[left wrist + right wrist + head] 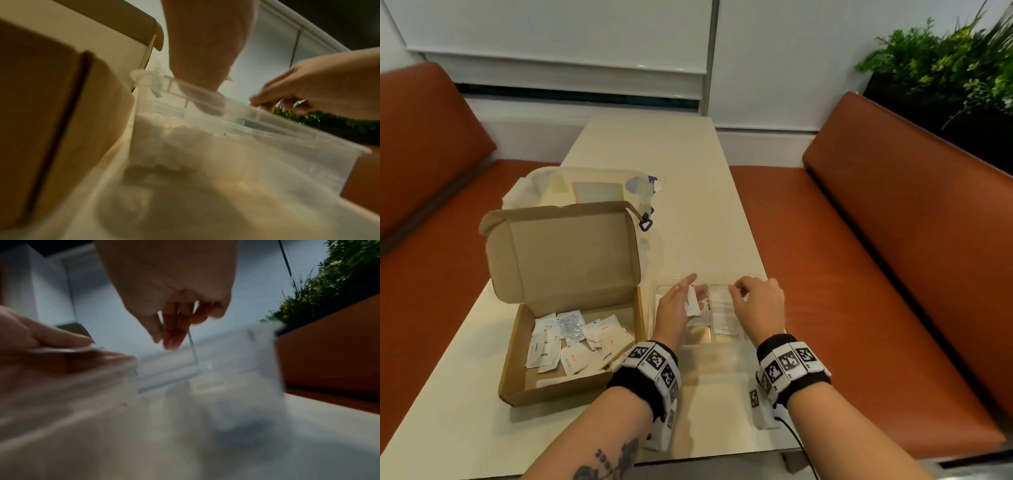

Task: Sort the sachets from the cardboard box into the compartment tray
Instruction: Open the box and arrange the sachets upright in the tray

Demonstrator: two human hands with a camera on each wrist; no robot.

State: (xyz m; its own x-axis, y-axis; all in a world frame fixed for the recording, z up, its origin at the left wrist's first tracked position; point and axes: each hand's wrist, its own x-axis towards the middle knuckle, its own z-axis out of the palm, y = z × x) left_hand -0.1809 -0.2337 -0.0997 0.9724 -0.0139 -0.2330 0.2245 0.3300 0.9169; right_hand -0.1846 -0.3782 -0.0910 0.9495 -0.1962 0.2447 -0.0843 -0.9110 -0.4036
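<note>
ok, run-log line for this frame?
left hand: holds white paper sachet | right hand: over clear plastic compartment tray | brown cardboard box: sachets remain

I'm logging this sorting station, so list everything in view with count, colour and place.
cardboard box: one, brown, lid open, left on the table.
loose sachets: a pile too jumbled to count, white with red or black print, inside the cardboard box.
compartment tray: one, clear plastic, right of the cardboard box; a few white sachets already in it.
lidded plastic container: one, translucent, behind the cardboard box.
table: one, cream.
bench seats: two, orange-brown, either side of the table.
plants: green, far right.
wrist bands: two, black with printed markers.
left hand: holds a white sachet over the compartment tray.
right hand: fingers curled over the compartment tray; what it holds is unclear.
</note>
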